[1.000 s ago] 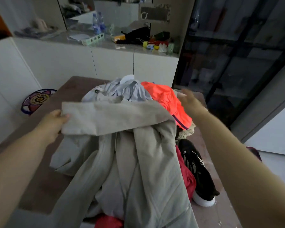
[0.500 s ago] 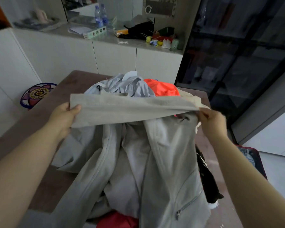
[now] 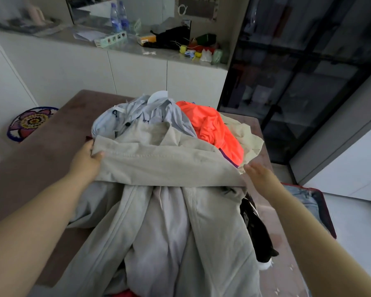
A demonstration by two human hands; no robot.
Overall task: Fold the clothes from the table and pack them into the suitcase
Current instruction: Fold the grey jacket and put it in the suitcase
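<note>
Your left hand (image 3: 85, 162) pinches the beige garment (image 3: 165, 166) atop the clothes heap (image 3: 212, 129) mid-way along the bench (image 3: 47, 151); your right hand (image 3: 260, 175) lies open beside it; pulled one-handed, it may drag the grey jacket (image 3: 159, 232) off the near edge.

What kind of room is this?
Probably a room in someone's home: a pile of clothes on a brown table, white cabinets under a cluttered counter, and a flowery rug on the floor.

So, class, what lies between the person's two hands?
In the head view, a beige garment spans the gap: the left hand grips one end, the open right hand is beside the other.
</note>
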